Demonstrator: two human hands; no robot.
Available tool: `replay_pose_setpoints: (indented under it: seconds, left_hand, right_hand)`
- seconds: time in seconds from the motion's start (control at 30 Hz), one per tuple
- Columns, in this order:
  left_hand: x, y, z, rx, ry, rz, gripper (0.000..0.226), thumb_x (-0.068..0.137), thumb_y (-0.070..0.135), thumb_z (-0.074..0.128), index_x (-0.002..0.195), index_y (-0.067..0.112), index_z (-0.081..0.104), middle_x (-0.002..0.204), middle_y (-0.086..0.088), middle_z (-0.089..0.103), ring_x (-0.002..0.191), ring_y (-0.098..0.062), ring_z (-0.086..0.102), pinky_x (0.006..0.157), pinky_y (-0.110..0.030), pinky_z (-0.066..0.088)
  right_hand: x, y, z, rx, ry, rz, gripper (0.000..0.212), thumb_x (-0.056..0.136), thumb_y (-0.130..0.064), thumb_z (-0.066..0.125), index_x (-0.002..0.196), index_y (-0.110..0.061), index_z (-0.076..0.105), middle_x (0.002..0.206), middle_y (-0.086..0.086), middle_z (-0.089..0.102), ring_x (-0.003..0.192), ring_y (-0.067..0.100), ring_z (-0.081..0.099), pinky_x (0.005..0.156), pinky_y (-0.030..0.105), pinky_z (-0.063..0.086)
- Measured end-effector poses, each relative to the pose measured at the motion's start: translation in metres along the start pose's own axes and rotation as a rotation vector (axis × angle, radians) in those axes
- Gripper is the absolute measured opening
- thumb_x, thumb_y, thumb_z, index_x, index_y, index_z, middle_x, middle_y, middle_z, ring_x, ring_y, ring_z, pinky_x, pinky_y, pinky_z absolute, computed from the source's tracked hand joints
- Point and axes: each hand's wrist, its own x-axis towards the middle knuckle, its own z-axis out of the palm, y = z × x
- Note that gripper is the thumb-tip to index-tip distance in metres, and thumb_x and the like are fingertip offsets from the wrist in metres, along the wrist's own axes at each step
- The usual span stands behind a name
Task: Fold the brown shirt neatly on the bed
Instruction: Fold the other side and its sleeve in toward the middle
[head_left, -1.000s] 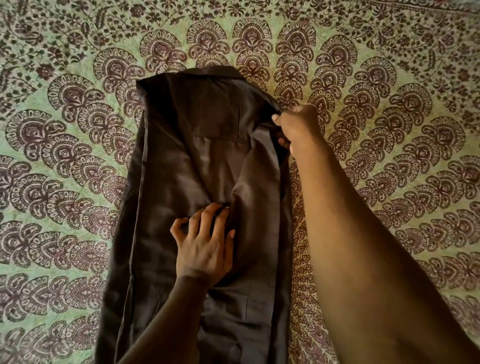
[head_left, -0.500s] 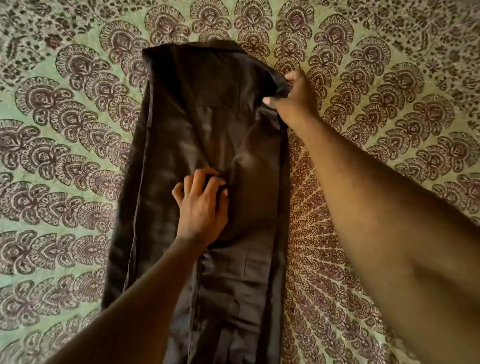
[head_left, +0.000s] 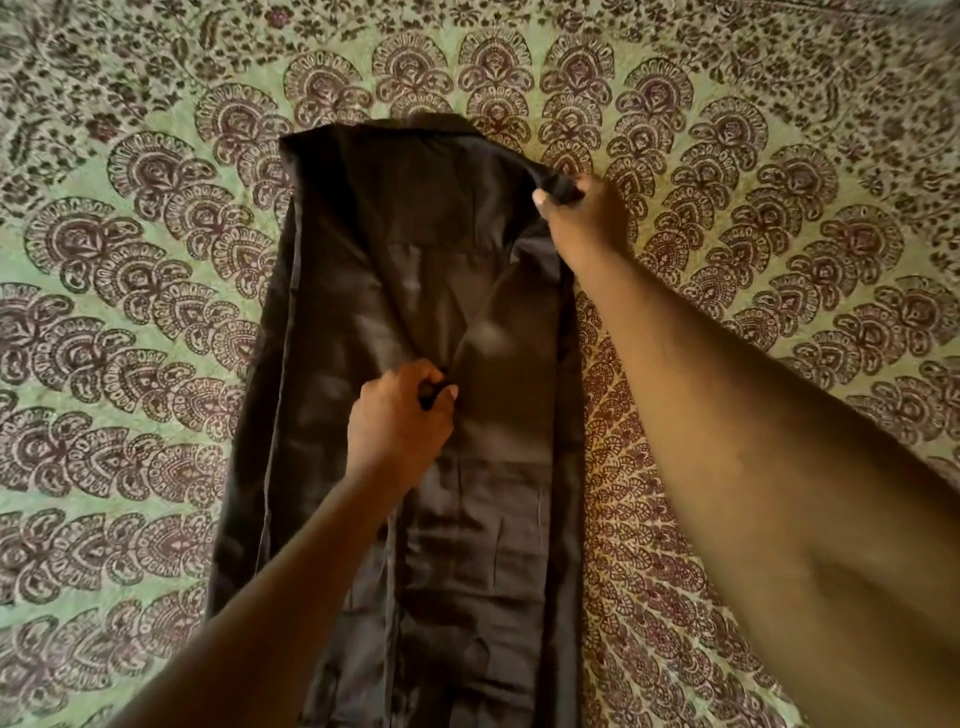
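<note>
The brown shirt (head_left: 415, 291) lies lengthwise on the bed as a long narrow strip, its collar end far from me and both sides folded inward. My right hand (head_left: 584, 213) grips the shirt's upper right corner near the shoulder, with a bunch of cloth between thumb and fingers. My left hand (head_left: 397, 421) pinches a fold of cloth at the shirt's middle, where the inner edge of the right-hand panel runs. The near end of the shirt runs out of view below.
The bed (head_left: 156, 312) is covered with a green sheet printed with maroon paisley fans, spreading on all sides of the shirt. My two forearms cross the lower part of the view.
My left hand has gone from resting on the cloth with spread fingers to pinching a fold at the shirt's middle. My right hand keeps its grip on the upper right corner.
</note>
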Motion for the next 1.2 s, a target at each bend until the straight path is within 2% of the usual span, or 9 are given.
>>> replay_pose_setpoints:
  seconds: [0.13,0.23,0.33,0.5,0.67,0.8,0.97,1.07,1.2]
  left_hand:
    - [0.007,-0.014,-0.005,-0.108,-0.042,0.011,0.011,0.088,0.032,0.079,0.09,0.023,0.073,0.071,0.012,0.064,0.066,-0.007,0.059,0.065,-0.025,0.049]
    - [0.011,-0.023,-0.004,-0.122,-0.071,0.045,0.013,0.086,0.031,0.081,0.088,0.022,0.072,0.068,0.014,0.063,0.065,0.003,0.058,0.058,-0.007,0.037]
    - [0.013,-0.027,-0.002,-0.12,-0.089,0.072,0.013,0.086,0.031,0.081,0.09,0.021,0.073,0.069,0.013,0.063,0.065,0.003,0.058,0.056,-0.006,0.036]
    - [0.013,-0.032,-0.002,-0.165,-0.136,0.08,0.011,0.087,0.031,0.08,0.089,0.023,0.072,0.068,0.013,0.063,0.064,0.004,0.059,0.058,-0.007,0.037]
    - [0.013,-0.033,-0.002,-0.265,-0.168,0.064,0.009,0.091,0.033,0.076,0.086,0.026,0.071,0.075,0.005,0.069,0.067,0.0,0.061,0.06,-0.007,0.041]
    - [0.018,-0.04,0.001,-0.34,-0.18,0.066,0.021,0.095,0.026,0.071,0.077,0.037,0.069,0.079,-0.003,0.072,0.074,-0.01,0.065,0.067,-0.019,0.047]
    - [0.02,-0.043,0.001,-0.298,-0.156,0.119,0.025,0.092,0.026,0.075,0.073,0.04,0.067,0.073,0.005,0.071,0.068,-0.008,0.064,0.069,-0.025,0.05]
    - [0.014,-0.035,-0.003,-0.281,-0.134,0.112,0.028,0.088,0.025,0.08,0.071,0.041,0.064,0.068,0.014,0.068,0.061,0.005,0.06,0.066,-0.02,0.048]
    - [0.013,-0.031,-0.005,-0.276,-0.131,0.087,0.025,0.088,0.025,0.08,0.072,0.037,0.065,0.068,0.018,0.065,0.061,0.008,0.057,0.069,-0.021,0.047]
  right_hand:
    - [0.013,-0.009,0.003,-0.031,-0.053,0.072,0.035,0.093,-0.033,0.072,0.118,-0.008,0.069,0.126,0.012,0.071,0.12,0.029,0.065,0.099,0.037,0.054]
    - [0.022,-0.019,0.005,0.019,-0.05,0.161,0.038,0.099,-0.029,0.062,0.127,-0.002,0.065,0.133,0.015,0.067,0.124,0.032,0.063,0.097,0.034,0.051]
    - [0.031,-0.023,0.004,0.097,-0.097,0.239,0.042,0.107,-0.024,0.046,0.14,0.001,0.053,0.146,0.016,0.056,0.133,0.03,0.054,0.093,0.032,0.047]
    - [0.023,-0.025,0.002,0.12,-0.121,0.291,0.052,0.1,-0.029,0.062,0.14,0.002,0.051,0.144,0.018,0.058,0.13,0.035,0.057,0.099,0.033,0.049]
    - [-0.012,-0.01,-0.003,0.011,0.024,0.136,0.066,0.084,-0.061,0.071,0.126,-0.011,0.06,0.129,0.013,0.065,0.12,0.035,0.061,0.104,0.055,0.048]
    - [-0.043,0.017,0.001,-0.164,-0.086,0.013,0.073,0.08,-0.037,0.085,0.14,-0.017,0.047,0.139,0.009,0.059,0.13,0.034,0.056,0.108,0.059,0.045]
    - [-0.076,0.019,-0.002,-0.224,0.002,-0.13,0.068,0.09,-0.038,0.074,0.144,-0.02,0.037,0.129,0.013,0.064,0.118,0.038,0.063,0.093,0.058,0.053]
    - [-0.137,0.037,-0.002,-0.433,0.097,-0.229,0.083,0.086,-0.055,0.07,0.152,-0.023,0.034,0.146,0.016,0.049,0.132,0.04,0.047,0.1,0.059,0.044]
    - [-0.206,0.096,0.0,-0.71,-0.085,-0.567,0.066,0.094,-0.059,0.055,0.152,-0.03,0.042,0.156,0.009,0.039,0.135,0.037,0.041,0.102,0.063,0.04]
